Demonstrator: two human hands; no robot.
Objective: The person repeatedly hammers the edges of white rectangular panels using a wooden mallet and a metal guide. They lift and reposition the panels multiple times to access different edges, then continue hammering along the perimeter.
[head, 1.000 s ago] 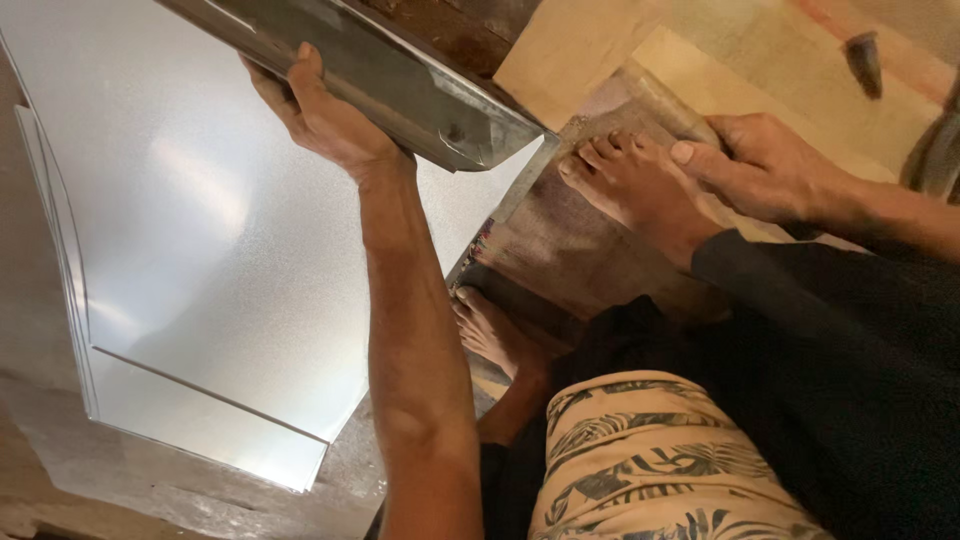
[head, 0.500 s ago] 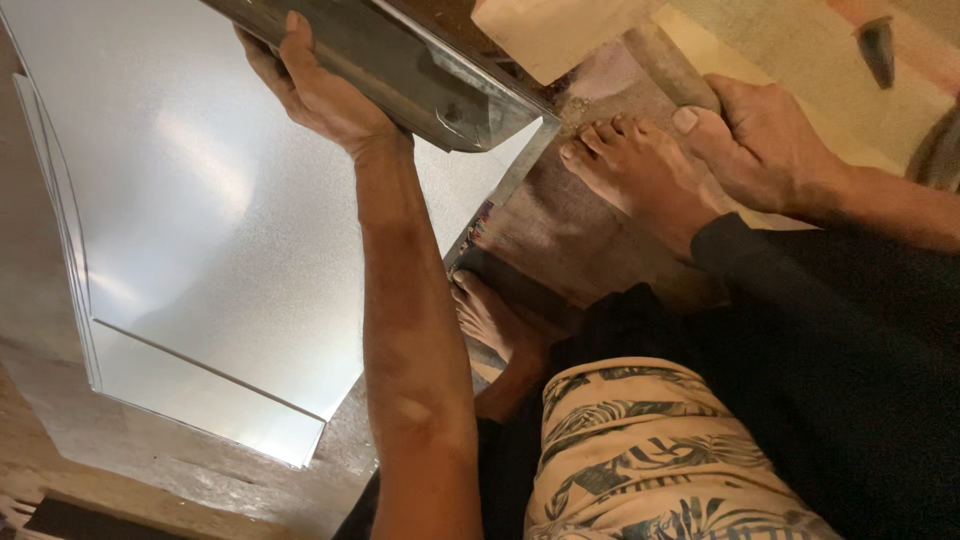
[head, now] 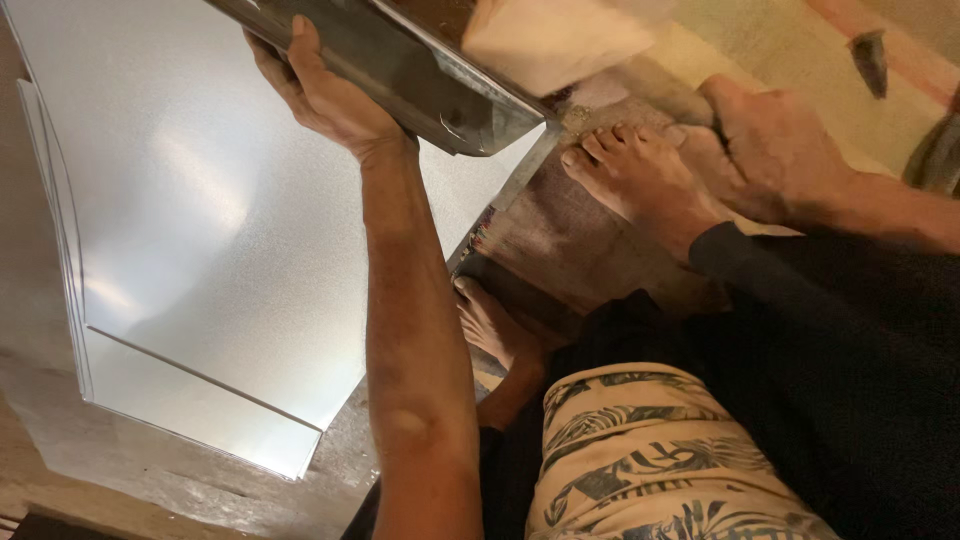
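Observation:
My left hand (head: 330,100) grips the lower edge of a long bent sheet-metal piece (head: 420,70), holding it raised at the top of the view. Its open folded end points toward my bare foot (head: 640,180). My right hand (head: 780,150) is closed around a wooden handle (head: 665,88) that lies just beyond the toes of that foot. What the handle ends in is hidden behind the metal piece and a pale blurred board (head: 550,40). My other foot (head: 495,325) rests against the edge of the flat sheets.
A stack of large shiny flat metal sheets (head: 200,250) lies on the floor at left, under my left arm. A worn wooden surface (head: 560,240) sits beneath my foot. A small dark tool (head: 870,55) lies on the pale board at far right.
The bent metal piece and my left hand have shifted up and right in view. My right hand has slid closer to my toes along the wooden handle.

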